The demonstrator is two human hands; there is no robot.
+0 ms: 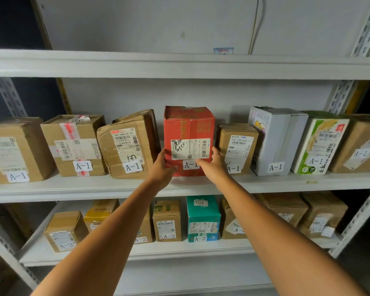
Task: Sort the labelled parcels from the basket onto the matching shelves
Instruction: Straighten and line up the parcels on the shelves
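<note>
Both hands meet the red parcel [189,133] on the A-1 shelf [286,184]: left hand [163,166] at its lower left edge, right hand [212,164] at its lower right, fingers [201,161] extended flat against the front, not gripping. The upright parcel stands directly ahead of the fingertips, equally near both hands.

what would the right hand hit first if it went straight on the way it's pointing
The red parcel. The right hand touches its front near the lower right corner and points into the A-1 shelf. Going on would probably just push the parcel deeper. The room behind it is unclear.
</note>
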